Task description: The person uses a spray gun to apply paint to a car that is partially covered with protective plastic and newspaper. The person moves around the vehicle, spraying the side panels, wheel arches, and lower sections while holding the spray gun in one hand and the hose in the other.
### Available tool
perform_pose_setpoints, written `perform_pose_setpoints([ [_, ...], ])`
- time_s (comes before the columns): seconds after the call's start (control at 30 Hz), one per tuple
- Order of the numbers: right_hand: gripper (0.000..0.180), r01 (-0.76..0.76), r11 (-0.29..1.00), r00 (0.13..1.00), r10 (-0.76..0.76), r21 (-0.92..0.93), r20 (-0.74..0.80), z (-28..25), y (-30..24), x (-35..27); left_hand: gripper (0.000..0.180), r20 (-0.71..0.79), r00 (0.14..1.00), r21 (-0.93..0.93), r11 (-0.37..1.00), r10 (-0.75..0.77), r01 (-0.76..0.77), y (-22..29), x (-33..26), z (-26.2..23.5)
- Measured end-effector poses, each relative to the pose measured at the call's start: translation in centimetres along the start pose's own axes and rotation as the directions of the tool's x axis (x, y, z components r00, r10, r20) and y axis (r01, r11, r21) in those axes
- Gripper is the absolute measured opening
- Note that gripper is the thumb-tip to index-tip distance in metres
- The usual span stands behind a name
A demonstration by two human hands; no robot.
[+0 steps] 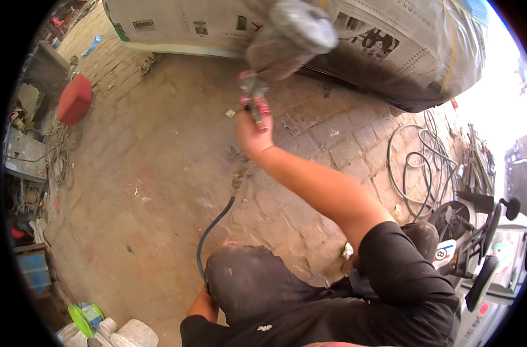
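My right hand [255, 132] is wrapped round the handle of a spray gun [253, 95], with my arm stretched out ahead. A large greyish paint cup [292, 40] tops the gun, blurred by motion. Facing it is a vehicle body [408, 52] masked with printed paper. From below the gun a dark air hose [212, 225] curves down toward my left arm. My left hand [229, 242] is mostly hidden behind my bent knee; only a bit of it shows, and its grip cannot be made out.
A red block-like stool [75, 99] stands at the left, near tangled cables and cluttered shelves. Coiled hose [422, 165] lies on the stone paving at the right, beside a wheeled vehicle [454, 225]. White tubs [135, 333] and a green-lidded container [83, 318] are at the lower left.
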State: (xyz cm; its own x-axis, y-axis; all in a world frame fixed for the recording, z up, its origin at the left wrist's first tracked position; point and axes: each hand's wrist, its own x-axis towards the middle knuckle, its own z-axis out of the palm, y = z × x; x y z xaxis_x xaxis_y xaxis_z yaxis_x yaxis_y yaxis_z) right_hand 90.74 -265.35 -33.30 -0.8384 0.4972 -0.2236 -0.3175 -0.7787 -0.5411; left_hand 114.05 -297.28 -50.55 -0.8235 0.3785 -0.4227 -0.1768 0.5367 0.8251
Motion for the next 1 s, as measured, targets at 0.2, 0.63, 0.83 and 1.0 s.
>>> perform_pose_setpoints([
  [0.2, 0.019, 0.362, 0.572, 0.930, -0.276, -0.736, 0.243, 1.5, 2.8, -3.0, 0.096, -0.405, 0.844, 0.491, 0.862, 0.351, -0.123, 2.8, 2.1, -3.2],
  [0.63, 0.032, 0.105, 0.688, 0.835, -0.454, -0.718, -0.312, -10.7, -17.5, -6.8, 0.055, 0.548, 0.737, 0.429, 0.623, 0.395, -0.654, -3.1, 8.7, 8.1],
  [0.83, 0.030, 0.113, 0.704, 0.886, -0.391, -0.701, -0.250, -4.3, -6.0, -2.1, 0.036, 0.098, 0.995, 0.258, 0.965, 0.013, -0.038, -3.8, 3.3, -2.4],
  [1.0, 0.027, 0.250, 0.858, 0.968, -0.218, -0.449, 0.123, 3.3, 9.8, 6.4, 0.023, -0.254, 0.964, 0.081, 0.991, -0.084, 0.108, -4.6, -1.3, -10.8],
])
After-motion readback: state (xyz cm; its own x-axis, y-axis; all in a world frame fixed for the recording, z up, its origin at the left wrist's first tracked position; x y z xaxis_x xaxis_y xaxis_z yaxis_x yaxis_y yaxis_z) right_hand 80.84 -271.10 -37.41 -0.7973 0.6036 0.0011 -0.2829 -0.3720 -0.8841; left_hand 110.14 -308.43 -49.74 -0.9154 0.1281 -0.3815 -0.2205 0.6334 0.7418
